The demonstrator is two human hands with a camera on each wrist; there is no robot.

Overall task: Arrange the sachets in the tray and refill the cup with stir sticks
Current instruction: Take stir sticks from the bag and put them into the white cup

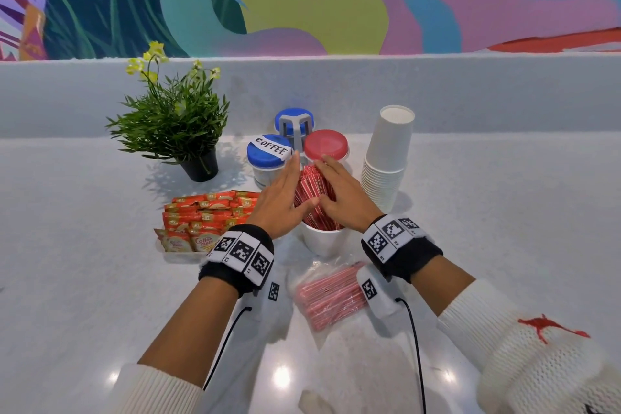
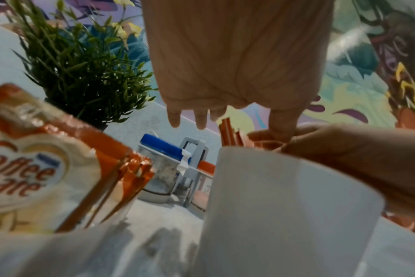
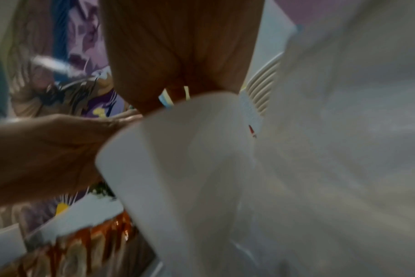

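A white cup (image 1: pixel 322 240) stands mid-counter with a bundle of red stir sticks (image 1: pixel 311 188) upright in it. My left hand (image 1: pixel 282 191) lies flat against the bundle's left side with straight fingers. My right hand (image 1: pixel 342 191) presses the right side the same way, and both thumbs meet at the front. The left wrist view shows the left palm (image 2: pixel 235 56) above the cup (image 2: pixel 284 206), with stick tips (image 2: pixel 230 133) poking out. The right wrist view is blurred, showing the right hand (image 3: pixel 178 46) and the cup (image 3: pixel 178 168). Orange sachets (image 1: pixel 201 222) fill a clear tray (image 1: pixel 178 255) left of the cup.
A plastic bag of red stir sticks (image 1: pixel 327 296) lies in front of the cup. Behind it stand a COFFEE jar (image 1: pixel 268 151), a red-lidded jar (image 1: pixel 325 144) and a blue-lidded jar (image 1: pixel 294 119). A stack of paper cups (image 1: pixel 386 158) is at the right, a potted plant (image 1: pixel 174 121) at the left.
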